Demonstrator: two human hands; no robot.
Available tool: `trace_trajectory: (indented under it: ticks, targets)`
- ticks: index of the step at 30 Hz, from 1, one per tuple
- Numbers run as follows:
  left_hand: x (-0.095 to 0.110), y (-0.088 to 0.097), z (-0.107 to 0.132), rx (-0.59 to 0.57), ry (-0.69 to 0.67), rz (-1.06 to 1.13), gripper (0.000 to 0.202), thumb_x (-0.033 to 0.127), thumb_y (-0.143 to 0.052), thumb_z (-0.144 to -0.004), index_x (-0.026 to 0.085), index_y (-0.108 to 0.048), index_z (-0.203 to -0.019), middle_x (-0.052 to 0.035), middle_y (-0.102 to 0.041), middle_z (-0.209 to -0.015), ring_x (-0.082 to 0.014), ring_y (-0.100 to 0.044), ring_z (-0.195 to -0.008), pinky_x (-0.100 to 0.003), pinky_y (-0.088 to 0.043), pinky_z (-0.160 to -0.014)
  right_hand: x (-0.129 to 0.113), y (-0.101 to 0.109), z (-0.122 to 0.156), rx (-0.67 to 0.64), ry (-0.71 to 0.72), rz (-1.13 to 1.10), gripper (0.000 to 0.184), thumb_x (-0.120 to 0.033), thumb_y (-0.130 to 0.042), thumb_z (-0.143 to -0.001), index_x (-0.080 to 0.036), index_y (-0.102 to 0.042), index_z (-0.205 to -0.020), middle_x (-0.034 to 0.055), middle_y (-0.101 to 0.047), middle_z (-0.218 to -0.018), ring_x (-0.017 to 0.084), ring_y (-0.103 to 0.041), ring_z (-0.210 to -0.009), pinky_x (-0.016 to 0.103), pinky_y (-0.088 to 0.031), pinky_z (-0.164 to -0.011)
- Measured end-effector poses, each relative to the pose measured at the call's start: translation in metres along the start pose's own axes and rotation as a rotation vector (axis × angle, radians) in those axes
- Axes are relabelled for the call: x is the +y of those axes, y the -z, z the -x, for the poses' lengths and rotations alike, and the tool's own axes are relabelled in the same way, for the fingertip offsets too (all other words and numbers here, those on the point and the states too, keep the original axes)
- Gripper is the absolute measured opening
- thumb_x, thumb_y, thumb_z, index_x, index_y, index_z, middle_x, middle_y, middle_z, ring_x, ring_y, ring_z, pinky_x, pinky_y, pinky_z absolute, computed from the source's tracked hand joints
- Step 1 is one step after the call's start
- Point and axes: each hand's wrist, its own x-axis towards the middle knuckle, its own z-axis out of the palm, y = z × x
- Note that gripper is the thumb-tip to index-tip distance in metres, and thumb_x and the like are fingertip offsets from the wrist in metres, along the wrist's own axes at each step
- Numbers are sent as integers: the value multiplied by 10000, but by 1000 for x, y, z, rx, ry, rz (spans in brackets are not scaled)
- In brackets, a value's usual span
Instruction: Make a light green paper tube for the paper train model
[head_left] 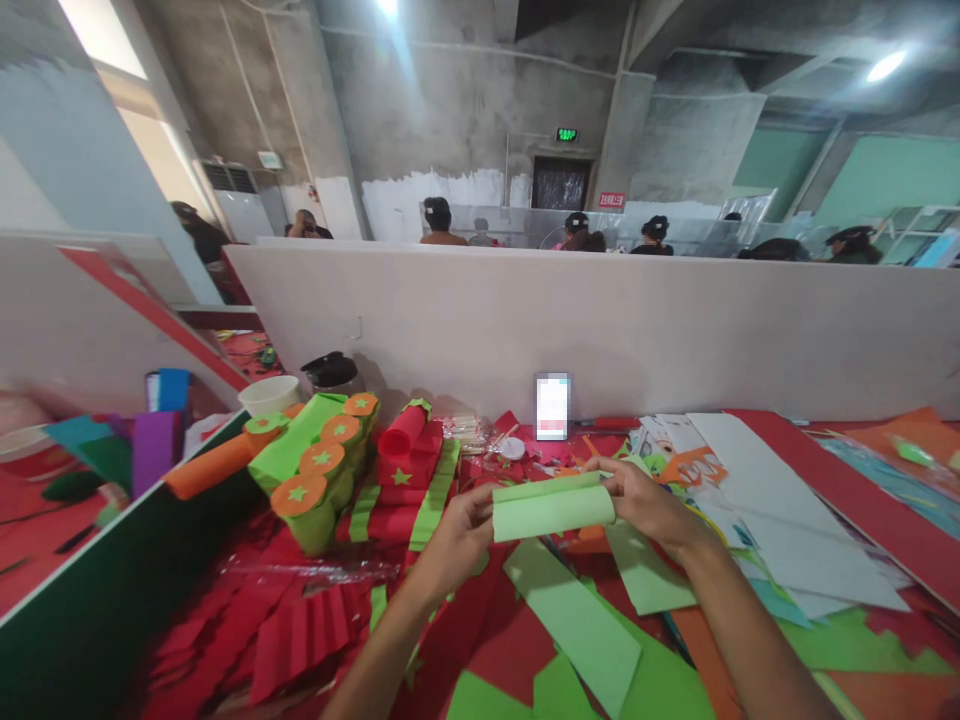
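A light green paper sheet (551, 507) is held up over the table, curled into a loose roll. My left hand (457, 535) pinches its left end, fingers closed on it. My right hand (645, 500) grips its right end the same way. Flat strips of green paper (577, 620) lie on the red table cover just under the hands. To the left stands a bundle of green paper tubes (319, 470) capped with orange discs and green stars, and beside it a red paper roll stack (405, 465).
A phone (553, 406) leans against the low white partition (600, 320). White and orange sheets (750, 470) pile up at the right. A cup (268, 394) and dark jar (330, 372) stand at back left. Other people sit beyond the partition.
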Motion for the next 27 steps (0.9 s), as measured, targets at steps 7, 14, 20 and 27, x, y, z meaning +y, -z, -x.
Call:
trace_trajectory:
  ticks: [7, 14, 20, 27]
  targets:
    - [-3, -5, 1, 85, 63, 73, 539, 314, -772, -691, 181, -580, -1176, -43, -737, -832, -189, -677, -737, -233, -475, -618, 0, 0, 1, 22, 28, 8, 382, -205, -671, -745, -243, -455, -1057, -46, -644, -697, 116, -530, -566, 197, -327, -505]
    - [-2, -7, 2, 71, 134, 58, 471, 303, -771, -677, 136, -655, -1102, -29, -720, -708, -123, -604, -574, -199, -422, -575, 3, 0, 0, 15, 31, -8, 380, -160, -633, -727, -251, -396, -1010, -81, -589, -627, 100, -471, -524, 192, -290, -494]
    - [-10, -4, 4, -119, 201, 15, 284, 313, -693, -744, 112, -751, -936, -49, -708, -640, -122, -578, -522, -198, -402, -524, 1, 3, 3, -47, 2, -3, 324, -165, -641, -727, -239, -410, -942, -83, -580, -607, 86, -427, -501, 190, -266, -477]
    - [-11, -10, 10, -231, 186, -49, 232, 232, -579, -806, 114, -771, -865, -81, -725, -699, -168, -644, -617, -237, -474, -598, 7, 1, -3, -93, 19, -7, 348, -177, -698, -700, -227, -426, -911, -83, -579, -603, 77, -418, -489, 183, -260, -458]
